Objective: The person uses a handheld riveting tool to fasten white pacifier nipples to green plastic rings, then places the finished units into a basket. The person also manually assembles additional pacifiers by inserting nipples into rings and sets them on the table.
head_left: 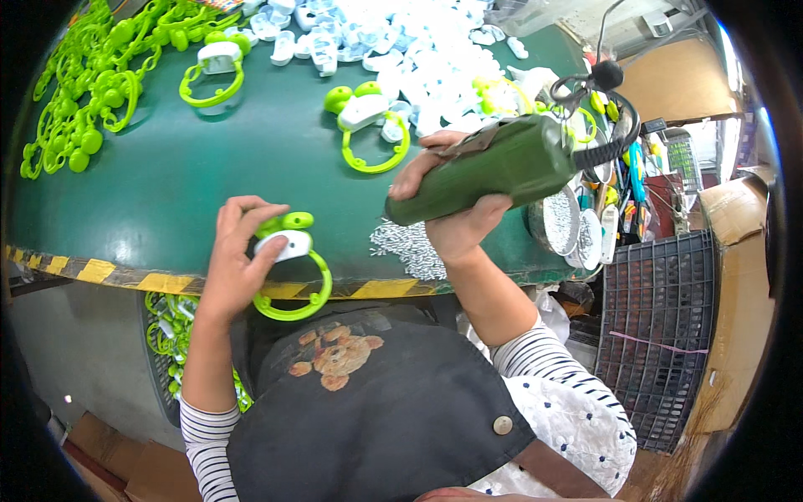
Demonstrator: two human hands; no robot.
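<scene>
Near the table's front edge my left hand point(236, 255) is closed on a lime-green plastic ring part point(324, 293) with a white piece and rounded green knobs at its top. Its ring hangs over the striped edge. My right hand point(465, 227) is wrapped round a thick green corded electric screwdriver point(510, 171), held tilted above the table. The tool's tip cannot be made out. Below it lies a pile of small silvery screws point(410, 249). Two similar green-and-white ring parts, a nearer one point(374, 125) and a farther one point(213, 74), rest on the green table point(167, 184).
Green parts point(100, 92) heap at the far left, pale white-blue pieces point(418, 63) at the back. Bowls of small metal pieces point(555, 222) stand at the right. A dark plastic crate point(657, 326) is beside the table. Below, at left, a basket holds green parts point(171, 335).
</scene>
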